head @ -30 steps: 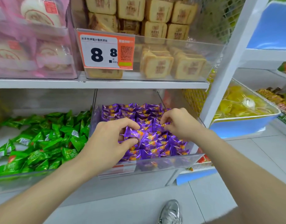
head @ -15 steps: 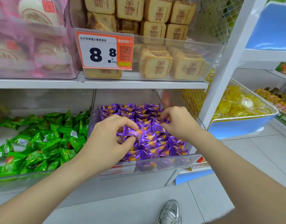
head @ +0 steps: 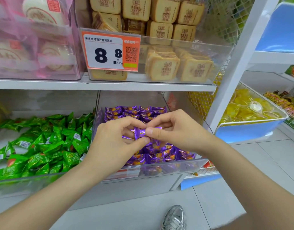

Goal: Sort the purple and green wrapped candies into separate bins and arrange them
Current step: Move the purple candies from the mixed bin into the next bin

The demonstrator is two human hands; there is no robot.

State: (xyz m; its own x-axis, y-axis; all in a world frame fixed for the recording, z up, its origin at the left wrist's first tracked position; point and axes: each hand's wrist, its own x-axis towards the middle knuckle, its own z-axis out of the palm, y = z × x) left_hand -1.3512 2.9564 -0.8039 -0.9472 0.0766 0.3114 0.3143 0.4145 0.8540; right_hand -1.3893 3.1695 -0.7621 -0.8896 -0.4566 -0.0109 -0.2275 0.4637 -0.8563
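A clear bin point(head: 159, 168) on the lower shelf holds rows of purple wrapped candies point(head: 159, 155). To its left, a second clear bin point(head: 26, 183) is filled with loose green wrapped candies point(head: 43, 146). Both hands are over the purple bin. My left hand point(head: 114, 146) and my right hand point(head: 174, 130) together pinch one purple candy point(head: 140, 132) between thumbs and fingertips, lifted a little above the pile. My hands hide the middle of the purple pile.
Above is a shelf with a bin of toast-slice snacks point(head: 167, 63), an orange 8.8 price tag point(head: 109, 50) and pink-wrapped cakes point(head: 26, 47). A white upright post point(head: 234, 72) stands to the right, beside a blue tray of yellow jellies point(head: 249, 113). My silver shoe point(head: 175, 218) is on the tiled floor.
My hands came together from apart. The left hand lifted a purple candy off the pile, and the right hand moved left to pinch the same candy.
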